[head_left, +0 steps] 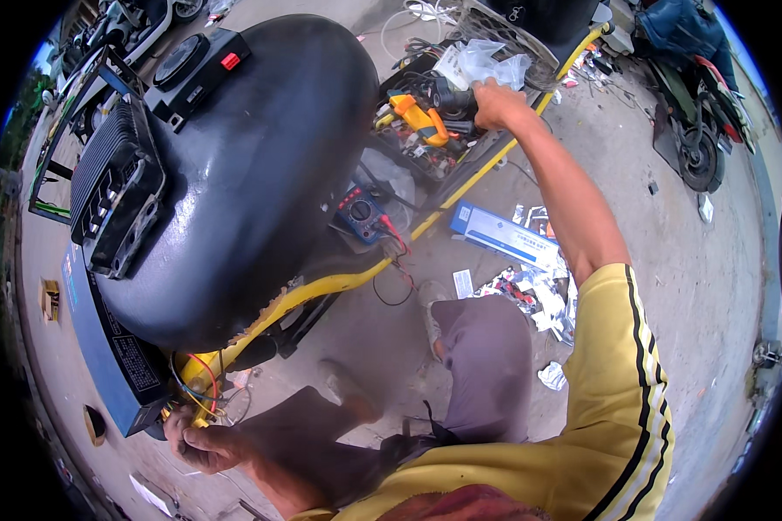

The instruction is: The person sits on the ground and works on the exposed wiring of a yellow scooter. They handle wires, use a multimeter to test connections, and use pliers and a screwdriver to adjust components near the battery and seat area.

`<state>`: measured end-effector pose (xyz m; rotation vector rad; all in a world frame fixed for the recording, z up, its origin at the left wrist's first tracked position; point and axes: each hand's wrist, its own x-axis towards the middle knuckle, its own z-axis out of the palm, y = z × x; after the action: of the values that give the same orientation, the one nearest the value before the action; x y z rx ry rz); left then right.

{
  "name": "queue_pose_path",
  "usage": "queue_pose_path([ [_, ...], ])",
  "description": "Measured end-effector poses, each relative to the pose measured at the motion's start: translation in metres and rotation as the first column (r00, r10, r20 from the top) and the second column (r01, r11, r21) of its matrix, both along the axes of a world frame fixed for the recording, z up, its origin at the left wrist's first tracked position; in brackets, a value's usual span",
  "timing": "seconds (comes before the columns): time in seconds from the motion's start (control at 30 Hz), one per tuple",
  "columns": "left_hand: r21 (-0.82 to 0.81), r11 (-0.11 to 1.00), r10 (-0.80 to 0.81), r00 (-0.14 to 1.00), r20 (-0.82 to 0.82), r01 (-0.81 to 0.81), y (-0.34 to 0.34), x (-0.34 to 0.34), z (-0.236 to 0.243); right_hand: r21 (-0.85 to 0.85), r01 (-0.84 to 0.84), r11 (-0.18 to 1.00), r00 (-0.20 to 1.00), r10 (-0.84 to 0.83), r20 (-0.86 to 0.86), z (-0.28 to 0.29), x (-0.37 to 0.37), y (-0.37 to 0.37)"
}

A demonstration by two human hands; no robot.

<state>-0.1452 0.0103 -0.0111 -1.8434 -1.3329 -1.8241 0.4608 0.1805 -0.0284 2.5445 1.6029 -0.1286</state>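
My left hand (198,443) is curled closed at the lower left, among coloured wires (207,386) beside a dark case (130,365) and yellow frame; what it grips is unclear. My right hand (495,102) reaches into a cluttered tool tray (434,156) at the top, fingers bent at a plastic bag (495,62) and a black tool (447,97); their hold is hidden. An orange-yellow tool (419,120) lies just left of it. A blue-black multimeter (356,213) with red leads rests below the tray. A large black seat (235,191) carries a finned metal unit (117,187).
The yellow vehicle frame (321,285) runs diagonally in front of me. A blue-white long box (504,236) and foil scraps (539,304) lie on the pavement (669,286) at right. A parked scooter (695,122) stands upper right; a small carton (50,300) lies far left.
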Motion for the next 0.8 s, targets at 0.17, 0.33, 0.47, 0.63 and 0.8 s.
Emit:
queue_pose_path([
  [0.17,0.002,0.999,0.051,0.992,-0.115,-0.051,0.002,-0.004,0.002,0.055,-0.036,0.998,0.998,0.033,0.056,0.001,0.008,0.007],
  [0.33,-0.007,1.000,-0.030,0.998,-0.062,0.030,0.001,-0.013,-0.005,0.272,-0.127,0.954,0.989,0.099,0.114,-0.019,0.028,0.015],
  [0.47,-0.010,0.999,-0.039,0.995,-0.087,0.038,-0.001,-0.020,-0.008,0.218,-0.068,0.974,0.997,0.061,0.041,-0.007,0.024,0.019],
  [0.63,0.004,0.999,-0.032,0.997,-0.065,0.032,0.002,-0.015,-0.008,0.024,-0.027,0.999,0.982,0.032,-0.186,0.011,0.027,0.030],
  [0.8,-0.007,0.998,-0.065,0.997,-0.048,0.065,0.002,-0.021,-0.013,0.081,-0.087,0.993,0.937,0.110,-0.331,0.001,0.018,0.031],
])
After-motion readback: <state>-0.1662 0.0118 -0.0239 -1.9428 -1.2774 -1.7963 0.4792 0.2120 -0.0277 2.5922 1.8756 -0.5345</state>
